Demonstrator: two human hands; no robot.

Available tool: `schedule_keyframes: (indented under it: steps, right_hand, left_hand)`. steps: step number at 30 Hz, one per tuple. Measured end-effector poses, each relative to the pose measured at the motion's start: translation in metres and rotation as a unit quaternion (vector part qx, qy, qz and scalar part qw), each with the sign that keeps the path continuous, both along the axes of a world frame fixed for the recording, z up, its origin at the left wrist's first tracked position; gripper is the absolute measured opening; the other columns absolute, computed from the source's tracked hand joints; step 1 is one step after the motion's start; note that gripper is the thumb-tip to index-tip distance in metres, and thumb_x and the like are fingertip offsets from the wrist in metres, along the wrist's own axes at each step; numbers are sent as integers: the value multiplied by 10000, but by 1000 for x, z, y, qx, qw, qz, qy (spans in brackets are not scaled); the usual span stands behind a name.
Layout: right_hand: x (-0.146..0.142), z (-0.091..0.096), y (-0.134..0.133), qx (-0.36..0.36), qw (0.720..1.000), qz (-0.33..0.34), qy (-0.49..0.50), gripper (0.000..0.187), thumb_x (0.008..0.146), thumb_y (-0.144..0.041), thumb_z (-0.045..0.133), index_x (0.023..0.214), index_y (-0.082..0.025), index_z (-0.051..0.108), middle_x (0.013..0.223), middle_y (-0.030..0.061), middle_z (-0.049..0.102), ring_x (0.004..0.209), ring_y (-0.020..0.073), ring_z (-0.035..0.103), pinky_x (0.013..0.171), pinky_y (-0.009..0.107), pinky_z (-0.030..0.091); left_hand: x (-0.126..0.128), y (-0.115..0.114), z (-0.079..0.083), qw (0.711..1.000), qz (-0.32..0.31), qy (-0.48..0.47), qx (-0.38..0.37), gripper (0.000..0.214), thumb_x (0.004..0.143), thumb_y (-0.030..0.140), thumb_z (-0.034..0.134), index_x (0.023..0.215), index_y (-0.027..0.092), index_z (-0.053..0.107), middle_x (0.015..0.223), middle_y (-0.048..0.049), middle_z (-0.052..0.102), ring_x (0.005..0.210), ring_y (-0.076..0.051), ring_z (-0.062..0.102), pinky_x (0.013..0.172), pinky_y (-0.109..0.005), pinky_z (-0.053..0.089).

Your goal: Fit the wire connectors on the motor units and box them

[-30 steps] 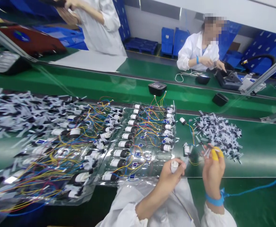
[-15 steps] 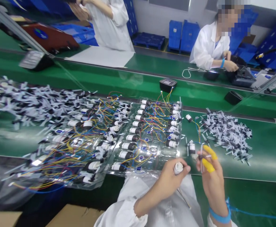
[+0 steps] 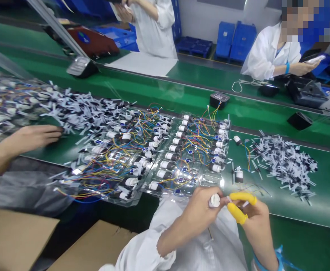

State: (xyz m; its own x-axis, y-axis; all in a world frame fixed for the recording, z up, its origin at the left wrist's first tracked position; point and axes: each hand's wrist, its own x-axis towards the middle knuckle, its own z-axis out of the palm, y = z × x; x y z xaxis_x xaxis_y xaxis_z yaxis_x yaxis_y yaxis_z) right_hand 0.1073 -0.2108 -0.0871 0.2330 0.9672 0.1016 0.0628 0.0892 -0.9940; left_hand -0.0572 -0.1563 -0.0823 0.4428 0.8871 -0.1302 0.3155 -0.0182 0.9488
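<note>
The person's left hand [image 3: 199, 212] pinches a small white cylindrical plastic component [image 3: 214, 200] in its fingertips, while the right hand [image 3: 252, 220], with yellow rubber finger cots [image 3: 236, 212] on two fingers, closes narrowly on a thin white plastic strip [image 3: 245, 204] just beside it, both over the near edge of the green conveyor desk [image 3: 295, 214]. Just beyond them lies a clear plastic tray [image 3: 207, 180] of white cylinders with coloured wires, with a heap of black-and-white plastic strips [image 3: 283, 162] to the right. At the near left, a co-worker's bare hand [image 3: 32, 137] reaches from a grey sleeve [image 3: 20, 188] beside a second heap of strips [image 3: 80, 111].
</note>
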Motion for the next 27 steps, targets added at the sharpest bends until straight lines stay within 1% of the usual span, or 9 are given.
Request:
schedule_keyframes:
  steps: [3,5,10,14,17,21,25,27]
  right_hand:
    - [-2,7,1,7,998,34,-44,139,810,-137,801,864,-265,808,713,-18,675,610,143,624,566,220,501]
    - [-4,11,1,12,997,50,-54,110,834,-144,775,845,-252,790,713,-15,649,610,149,614,551,230,484]
    - [-9,13,1,34,994,59,-89,109,855,-141,771,824,-241,743,715,-21,613,606,144,573,540,236,436]
    - [-12,13,2,38,990,76,-114,107,887,-149,748,830,-236,725,722,-28,586,607,137,537,541,238,409]
    - [-13,12,3,38,990,75,-117,98,939,-164,706,877,-240,717,747,-25,579,638,143,538,572,242,419]
    - [-17,8,3,53,990,66,-117,91,983,-176,671,941,-245,715,792,-18,586,684,153,543,612,256,421]
    - [-23,3,1,62,989,45,-129,138,997,-158,627,886,-235,656,804,-13,584,698,157,539,624,268,405]
    - [-24,1,-1,68,987,34,-142,166,984,-125,602,860,-232,629,804,-8,589,701,163,541,621,275,398]
  left_hand:
    - [-1,0,-1,1000,-5,4,28,152,827,171,632,677,182,606,601,51,536,572,-110,440,604,-241,296]
    - [-2,0,-2,999,-10,6,37,130,786,117,608,676,186,599,605,47,548,574,-117,447,619,-247,306]
    - [-2,-1,-1,999,-24,13,27,155,739,54,559,695,194,609,646,24,605,600,-139,507,608,-252,315]
    - [-2,0,0,1000,-23,-3,14,152,733,53,547,699,192,599,659,20,612,620,-142,533,609,-252,320]
    - [-2,0,-1,1000,-23,4,16,154,732,49,537,685,193,565,657,20,594,623,-139,523,608,-255,308]
    - [-1,-2,-5,999,-17,21,35,176,692,21,520,687,197,512,661,23,566,622,-136,495,600,-261,281]
    - [1,-5,-9,997,-24,54,50,204,665,5,518,709,203,492,693,9,587,641,-150,508,600,-273,277]
    - [2,-6,-10,995,-35,85,48,214,665,1,524,721,206,500,712,-2,614,661,-166,543,607,-278,299]
